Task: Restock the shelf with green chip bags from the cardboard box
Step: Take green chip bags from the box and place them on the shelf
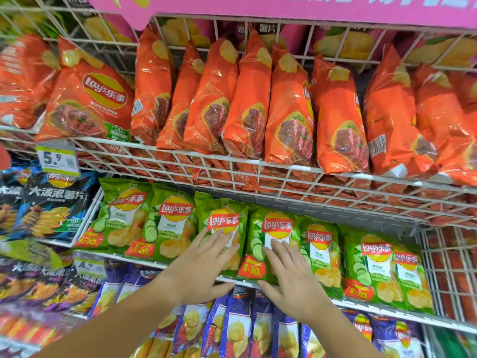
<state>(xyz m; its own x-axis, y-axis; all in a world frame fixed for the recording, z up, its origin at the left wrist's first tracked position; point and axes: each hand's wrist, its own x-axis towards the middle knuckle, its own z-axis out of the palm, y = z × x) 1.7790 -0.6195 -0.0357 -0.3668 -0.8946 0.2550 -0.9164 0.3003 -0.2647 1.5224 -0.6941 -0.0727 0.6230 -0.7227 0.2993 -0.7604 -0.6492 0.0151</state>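
Several green chip bags stand upright in a row on the middle white wire shelf (144,262). My left hand (204,264) lies flat, fingers spread, against the third green bag (222,210). My right hand (289,280) rests the same way on the fourth green bag (273,223), thumb down by the shelf's front wire. Neither hand grips a bag. More green bags (371,264) fill the row to the right, and two others (124,213) stand to the left. The cardboard box is out of view.
Orange chip bags (258,99) pack the wire shelf above. Purple bags (240,329) fill the shelf below. Black chip bags (49,202) sit at the left beside a 5.9 price tag (58,158). A wire divider (449,270) closes the green row's right end.
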